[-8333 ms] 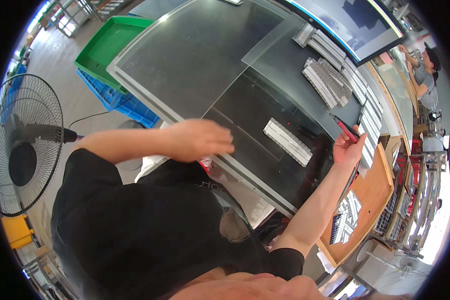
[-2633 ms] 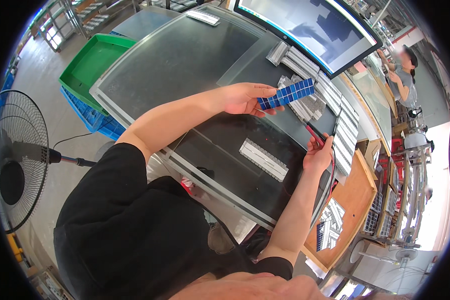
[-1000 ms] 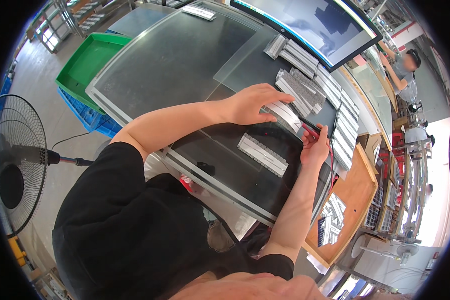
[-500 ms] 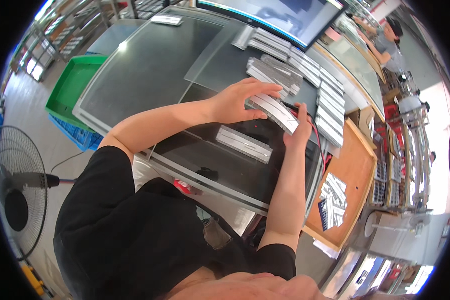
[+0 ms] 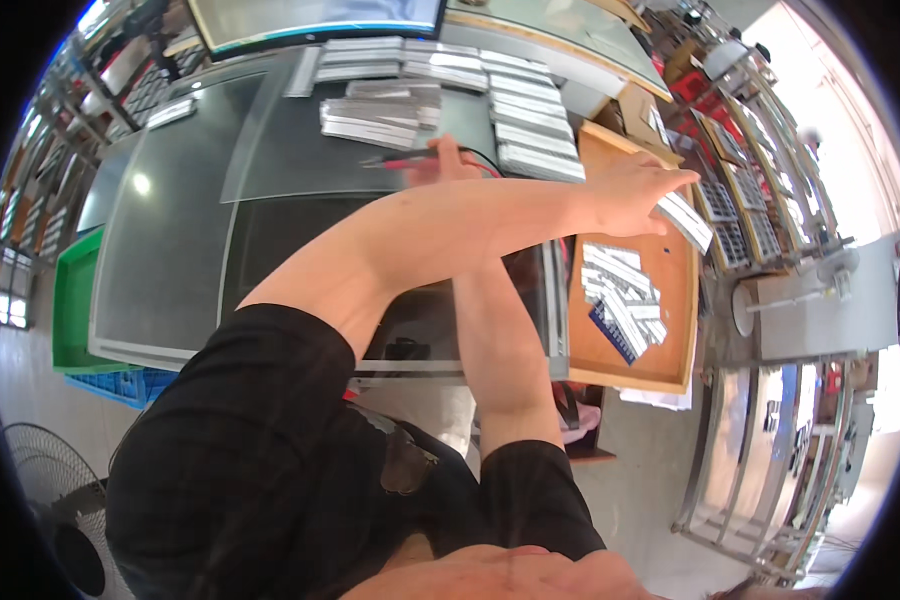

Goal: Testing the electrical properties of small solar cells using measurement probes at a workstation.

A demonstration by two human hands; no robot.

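my left hand (image 5: 625, 190) pinches a thin, stiff, likely brittle strip (image 5: 686, 221) by its end above the wooden tray (image 5: 682, 330); my right hand (image 5: 440, 165) grips a red tool (image 5: 400, 160).

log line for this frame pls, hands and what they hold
left hand: crossed to the right, holds grey strip over wooden tray | right hand: holds red-black tool over glass table
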